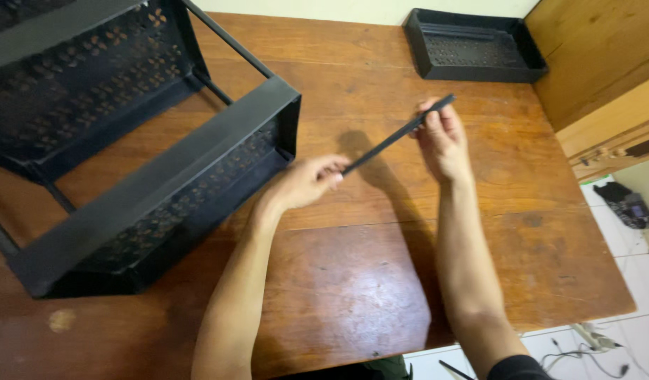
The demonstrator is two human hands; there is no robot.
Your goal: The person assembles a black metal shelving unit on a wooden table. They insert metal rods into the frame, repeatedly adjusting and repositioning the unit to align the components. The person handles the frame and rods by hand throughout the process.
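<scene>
A thin black rod (395,136) is held slanted above the wooden table (353,281), between both of my hands. My left hand (307,181) pinches its lower end with the fingertips. My right hand (443,137) grips the upper part, and the rod's tip sticks out past the fingers toward the far right. A black metal rack (148,176) with perforated shelves lies on its side at the left, its nearest corner just left of my left hand.
A black perforated tray (472,48) lies at the table's far edge, right of centre. A wooden cabinet (599,77) stands along the right side. On the white tiled floor at the right lie a dark object (624,204) and some cables (585,348).
</scene>
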